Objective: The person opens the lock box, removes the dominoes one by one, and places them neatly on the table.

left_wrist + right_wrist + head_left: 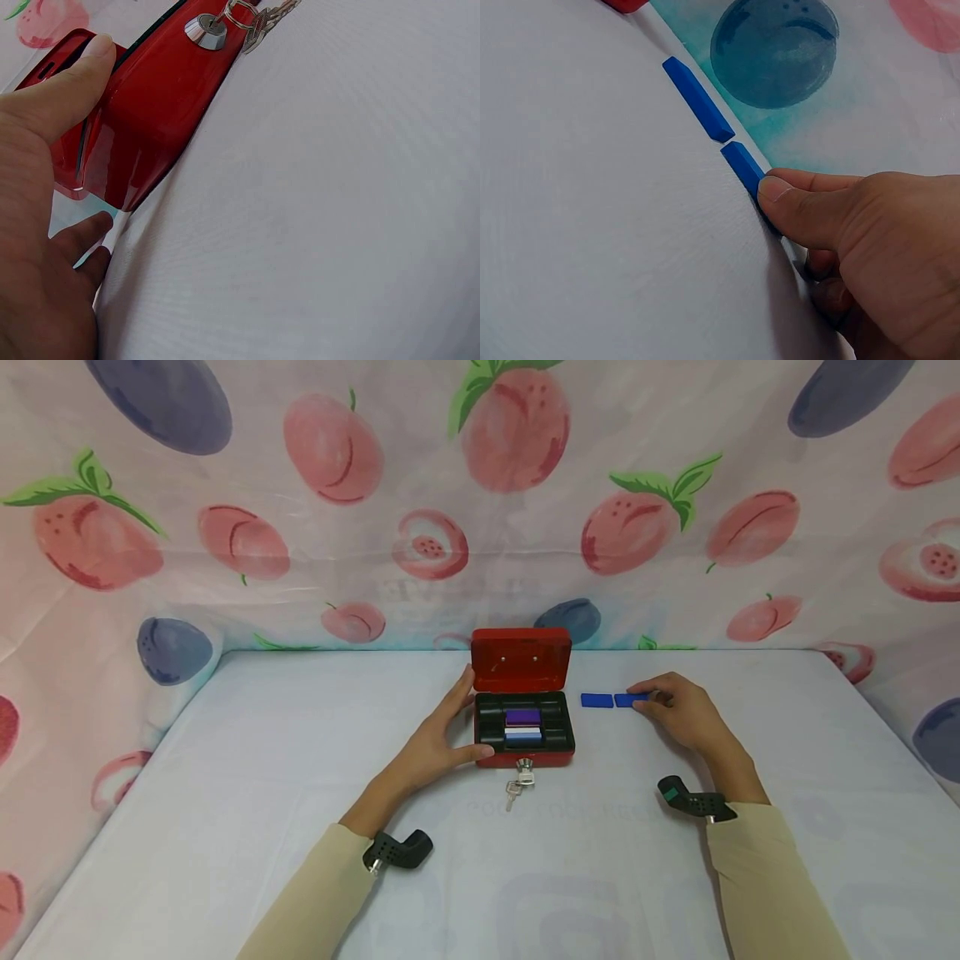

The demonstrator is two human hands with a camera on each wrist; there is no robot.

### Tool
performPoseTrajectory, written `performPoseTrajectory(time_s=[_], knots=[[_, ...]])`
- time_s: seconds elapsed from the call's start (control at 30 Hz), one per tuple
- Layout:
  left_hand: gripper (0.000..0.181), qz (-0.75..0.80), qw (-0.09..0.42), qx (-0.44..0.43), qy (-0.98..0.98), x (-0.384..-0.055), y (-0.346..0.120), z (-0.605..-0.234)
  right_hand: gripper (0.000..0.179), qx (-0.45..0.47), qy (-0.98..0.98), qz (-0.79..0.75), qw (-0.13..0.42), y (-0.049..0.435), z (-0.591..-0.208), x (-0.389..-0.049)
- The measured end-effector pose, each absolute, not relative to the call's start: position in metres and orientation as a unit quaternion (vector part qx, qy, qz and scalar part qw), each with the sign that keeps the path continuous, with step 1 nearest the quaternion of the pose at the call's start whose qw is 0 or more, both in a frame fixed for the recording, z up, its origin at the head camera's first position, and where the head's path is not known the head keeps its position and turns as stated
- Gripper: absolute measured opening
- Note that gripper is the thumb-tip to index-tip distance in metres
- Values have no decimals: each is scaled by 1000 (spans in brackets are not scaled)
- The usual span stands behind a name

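A red cash box [525, 760] stands with its lid [521, 660] raised. Its black tray [555, 718] holds a purple block [522, 717] and, nearer the front, light blue and white pieces [522, 736]. My left hand [431, 747] spans the box's left side; the thumb lies straight over the front corner and the index finger reaches up beside the lid. In the left wrist view two other fingertips show close to the box's lower corner. To the right, my right hand [678, 710] pinches the outer end of a flat blue block [741, 165] between thumb and index finger, low over the table.
Another blue block [597, 701] lies end to end with the pinched one, a narrow gap between them. Keys [513, 792] on a ring hang from the front lock [206, 31]. Behind the white table [247, 760] rises a fruit-print cloth [427, 460].
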State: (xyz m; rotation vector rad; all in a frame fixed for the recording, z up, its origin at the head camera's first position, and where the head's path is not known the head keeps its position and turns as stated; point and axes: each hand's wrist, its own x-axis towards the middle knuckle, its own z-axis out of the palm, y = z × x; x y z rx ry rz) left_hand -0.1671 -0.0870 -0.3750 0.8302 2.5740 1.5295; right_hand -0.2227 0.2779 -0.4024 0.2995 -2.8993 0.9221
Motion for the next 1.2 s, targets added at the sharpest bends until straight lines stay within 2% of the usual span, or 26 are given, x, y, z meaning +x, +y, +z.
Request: performPoseTrajectory(time_s=[0.63, 1.2], knots=[[94, 495, 17, 273, 825, -167, -87, -374, 22, 87, -950, 300, 14, 278, -401, -221], [96, 489, 22, 268, 830, -168, -87, -374, 22, 89, -950, 300, 17, 278, -400, -221]])
